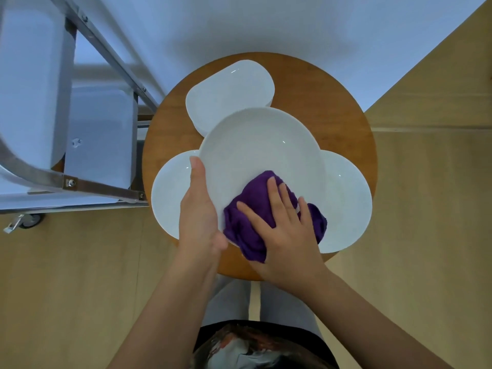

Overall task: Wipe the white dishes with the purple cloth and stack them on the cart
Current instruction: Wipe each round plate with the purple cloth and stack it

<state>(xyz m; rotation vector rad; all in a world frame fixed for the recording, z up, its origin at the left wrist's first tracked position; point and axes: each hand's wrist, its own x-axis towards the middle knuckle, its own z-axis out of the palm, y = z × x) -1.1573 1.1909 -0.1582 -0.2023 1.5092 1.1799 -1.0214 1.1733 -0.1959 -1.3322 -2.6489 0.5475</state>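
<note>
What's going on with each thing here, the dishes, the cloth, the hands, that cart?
Center plate: held up, being wiped.
Purple cloth: bunched, pressed on the plate.
Left hand: gripping the plate's edge.
Right hand: flat on the cloth.
Rectangular dish: on the table.
Cart: no dishes visible.

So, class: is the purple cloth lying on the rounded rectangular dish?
No: the right hand presses the purple cloth onto the round plate.
</note>
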